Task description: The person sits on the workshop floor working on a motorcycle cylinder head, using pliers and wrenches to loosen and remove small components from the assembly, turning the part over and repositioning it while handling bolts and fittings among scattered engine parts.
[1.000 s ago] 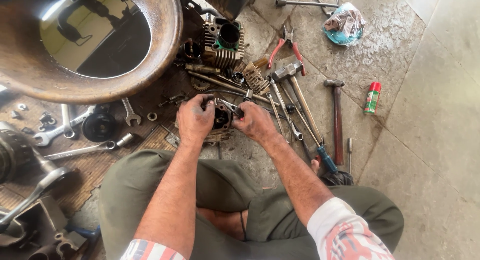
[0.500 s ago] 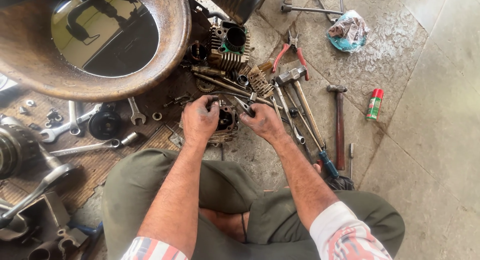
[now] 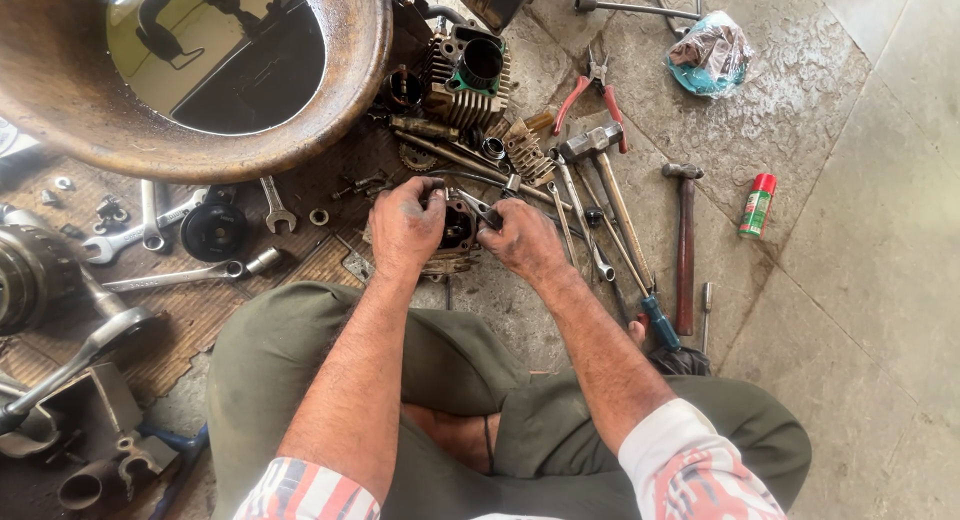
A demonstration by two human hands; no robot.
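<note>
Hands stay on the engine part (image 3: 455, 235): left hand (image 3: 405, 225) still grips it, right hand (image 3: 520, 238) now pinches a small tool (image 3: 478, 208) closer in.

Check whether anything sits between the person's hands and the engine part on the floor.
Nothing visible does. The left hand rests directly on the engine part, and the right hand holds a thin metal tool against its top. Hammers and screwdrivers lie off to the right, apart.
</note>
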